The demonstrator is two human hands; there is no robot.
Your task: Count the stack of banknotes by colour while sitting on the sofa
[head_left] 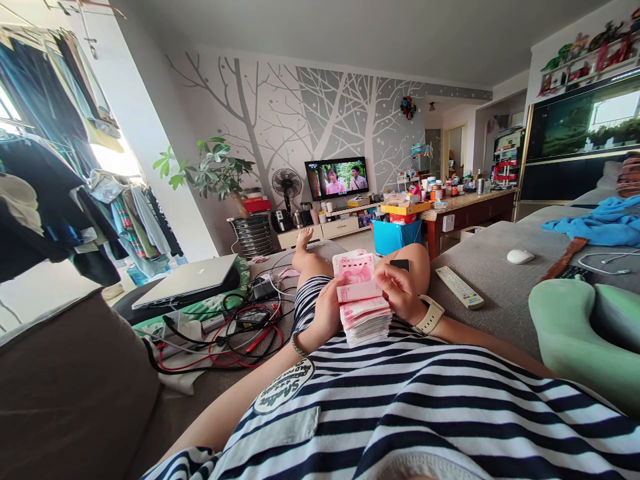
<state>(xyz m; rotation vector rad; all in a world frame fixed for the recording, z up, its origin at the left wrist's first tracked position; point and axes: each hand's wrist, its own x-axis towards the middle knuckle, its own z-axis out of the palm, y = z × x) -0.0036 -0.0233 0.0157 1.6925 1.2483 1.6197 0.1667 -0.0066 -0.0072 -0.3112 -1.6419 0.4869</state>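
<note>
Toward the left edge of the grey sofa (505,273) sits a laptop (187,281). Mid-sofa, above the lap, the left hand's (327,310) grip is closed around pink banknotes (361,299); the right hand (400,291) curls at their right edge, whether pinching I cannot tell.

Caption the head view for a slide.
Left hand holding a thick stack of pink banknotes, right hand at its edge, with a lit television beyond.
</note>
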